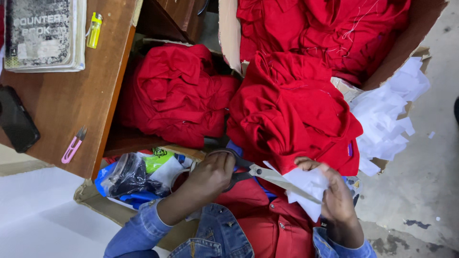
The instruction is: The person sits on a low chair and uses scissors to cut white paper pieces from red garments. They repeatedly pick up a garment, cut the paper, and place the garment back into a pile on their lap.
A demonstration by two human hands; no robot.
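Low in head view: left hand (213, 174) curled shut through handles of scissors (267, 176), blades parted around white fabric piece (308, 188). Right hand (334, 193) pinches that piece, fingers bent. Both over lap, red garment pile (291, 110) just beyond. Cardboard box (406, 43) of red garments behind; white scraps (387, 114) at its corner. Pink thread snips (72, 145) near wooden table (62, 102) edge.

Single head-worn view, steeply downward and close over lap, wooden table (62, 110) at left.
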